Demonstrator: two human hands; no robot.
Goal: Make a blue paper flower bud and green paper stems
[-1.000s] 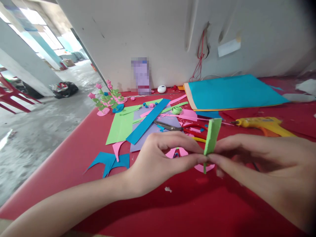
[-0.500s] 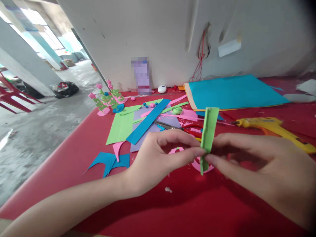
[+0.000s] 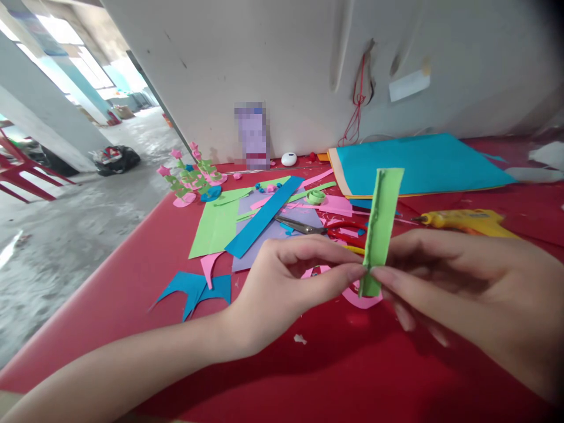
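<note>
A folded green paper strip (image 3: 381, 226) stands nearly upright above the red table (image 3: 308, 376). My left hand (image 3: 291, 282) pinches its lower part from the left with thumb and forefinger. My right hand (image 3: 458, 288) pinches the same spot from the right, fingertips meeting the left ones. A pink paper curl (image 3: 359, 299) lies on the table just under the strip. Red-handled scissors (image 3: 326, 229) lie behind my hands.
A yellow glue gun (image 3: 467, 220) lies at the right. A stack of blue paper sheets (image 3: 418, 161) sits at the back right. Green, blue and purple paper pieces (image 3: 247, 220) cover the middle. Small paper flowers (image 3: 191, 176) stand at the left edge, beside a drop to the floor.
The green strip has slid upward between my fingers, so more of it stands above the pinch and less hangs below. Both hands have stayed in nearly the same place.
</note>
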